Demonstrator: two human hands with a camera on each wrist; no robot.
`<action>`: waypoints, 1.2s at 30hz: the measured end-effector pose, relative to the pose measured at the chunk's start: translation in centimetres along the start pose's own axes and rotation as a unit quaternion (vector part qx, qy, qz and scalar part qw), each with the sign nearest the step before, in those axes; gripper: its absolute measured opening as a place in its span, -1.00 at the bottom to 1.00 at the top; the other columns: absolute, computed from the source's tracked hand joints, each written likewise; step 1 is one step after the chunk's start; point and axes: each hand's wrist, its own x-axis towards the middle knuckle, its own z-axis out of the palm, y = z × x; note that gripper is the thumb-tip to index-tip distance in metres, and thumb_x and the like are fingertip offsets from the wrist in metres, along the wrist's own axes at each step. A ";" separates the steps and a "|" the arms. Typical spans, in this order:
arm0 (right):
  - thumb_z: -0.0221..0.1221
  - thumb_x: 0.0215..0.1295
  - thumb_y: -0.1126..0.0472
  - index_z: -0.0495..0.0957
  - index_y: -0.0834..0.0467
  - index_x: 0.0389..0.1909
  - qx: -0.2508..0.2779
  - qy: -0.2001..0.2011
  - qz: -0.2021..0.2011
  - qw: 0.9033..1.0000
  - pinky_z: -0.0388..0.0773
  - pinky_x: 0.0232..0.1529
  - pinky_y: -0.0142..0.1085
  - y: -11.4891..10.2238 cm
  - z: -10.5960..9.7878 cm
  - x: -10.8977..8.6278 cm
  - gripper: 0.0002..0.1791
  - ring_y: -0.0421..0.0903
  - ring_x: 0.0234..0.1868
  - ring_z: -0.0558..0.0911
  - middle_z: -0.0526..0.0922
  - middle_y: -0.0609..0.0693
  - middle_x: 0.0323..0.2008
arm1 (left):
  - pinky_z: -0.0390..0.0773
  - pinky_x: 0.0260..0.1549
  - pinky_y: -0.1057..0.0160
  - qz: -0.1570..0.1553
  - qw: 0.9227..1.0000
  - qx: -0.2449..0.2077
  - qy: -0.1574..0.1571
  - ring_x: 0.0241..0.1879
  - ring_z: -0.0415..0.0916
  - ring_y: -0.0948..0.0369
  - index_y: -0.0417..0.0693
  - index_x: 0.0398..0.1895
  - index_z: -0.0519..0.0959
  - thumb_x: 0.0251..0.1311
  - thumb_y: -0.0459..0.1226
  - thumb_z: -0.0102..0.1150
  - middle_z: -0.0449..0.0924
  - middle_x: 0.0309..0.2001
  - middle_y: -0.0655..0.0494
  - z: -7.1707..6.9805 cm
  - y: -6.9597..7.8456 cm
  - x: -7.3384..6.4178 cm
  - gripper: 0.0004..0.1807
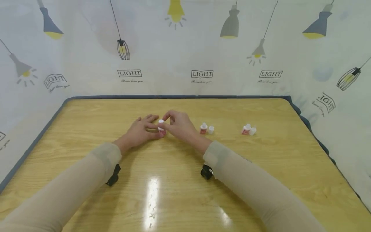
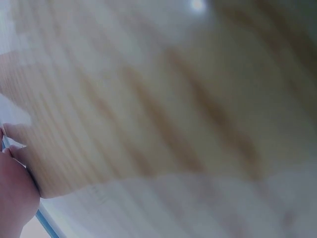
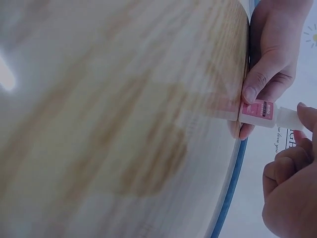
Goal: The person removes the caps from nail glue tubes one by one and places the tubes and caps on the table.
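Pale fabric (image 1: 165, 54) printed with hanging lamps and the word LIGHT rises behind the wood-grained tabletop (image 1: 179, 161), whose far edge is bordered in dark blue. Left of the middle, nearer the far edge than the worn camera, 1 small white capped bottle (image 1: 162, 131) with a pink label stands upright on the tabletop. At its lower part, the left hand (image 1: 140, 130) grasps it between thumb and fingers, the thumb lying across the label. From the side facing the tabletop's right edge, the right hand (image 1: 180, 125) pinches the bottle's white cap (image 3: 287, 118) between thumb and index finger, its other fingers curled. Farther toward that right edge stand 2 similar bottles, their white nozzles showing: the middle bottle (image 1: 204, 130) has 1 loose cap (image 1: 211, 130) just beside it, and the rightmost bottle (image 1: 246, 130) has 1 white cap (image 1: 252, 131) close against its right side. Both arms wear light sleeves (image 1: 255, 183), with 1 black device (image 1: 206, 172) below each cuff.
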 end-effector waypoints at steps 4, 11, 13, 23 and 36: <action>0.35 0.47 -0.03 0.65 0.12 0.08 0.007 -0.001 -0.011 1.000 0.18 -0.62 -0.42 0.1 0.2 -0.1 -0.64 -0.23 -0.65 0.26 0.36 -0.11 -0.63 | -0.36 0.68 -0.36 -0.006 1.000 -0.003 -0.001 0.75 -0.15 -0.14 0.08 0.35 0.64 0.36 0.10 0.38 0.12 0.71 -0.09 0.1 -0.1 -0.1 -0.43; 0.33 0.50 0.09 0.66 0.15 0.09 0.015 -0.001 -0.038 0.999 0.17 -0.63 -0.43 -0.2 0.4 -0.1 -0.72 -0.24 -0.67 0.24 0.32 -0.14 -0.66 | -0.37 0.68 -0.35 -0.007 1.000 -0.002 0.005 0.75 -0.15 -0.15 0.12 0.34 0.65 0.35 0.12 0.38 0.12 0.71 -0.11 0.1 -0.4 0.0 -0.42; 0.31 0.51 0.11 0.65 0.14 0.09 0.012 -0.003 -0.040 0.999 0.16 -0.63 -0.44 -0.2 0.4 -0.2 -0.74 -0.25 -0.67 0.24 0.30 -0.14 -0.67 | -0.37 0.68 -0.36 -0.008 1.000 -0.002 0.003 0.75 -0.15 -0.15 0.13 0.35 0.64 0.35 0.12 0.38 0.12 0.71 -0.11 0.2 -0.4 0.0 -0.42; 0.33 0.50 0.00 0.63 0.15 0.14 0.000 -0.002 -0.026 1.000 0.15 -0.65 -0.43 -0.2 0.3 -0.4 -0.63 -0.24 -0.69 0.24 0.33 -0.14 -0.67 | -0.37 0.69 -0.35 -0.011 1.000 -0.007 0.000 0.75 -0.17 -0.14 0.10 0.36 0.63 0.36 0.12 0.38 0.11 0.71 -0.09 0.2 -0.2 0.1 -0.41; 0.32 0.51 0.02 0.64 0.15 0.11 -0.006 0.002 -0.026 1.000 0.18 -0.63 -0.43 0.0 0.2 -0.4 -0.66 -0.24 -0.67 0.26 0.35 -0.13 -0.65 | -0.37 0.68 -0.36 -0.006 1.000 -0.006 -0.002 0.75 -0.16 -0.16 0.08 0.35 0.64 0.36 0.11 0.38 0.11 0.71 -0.11 0.2 -0.1 0.2 -0.42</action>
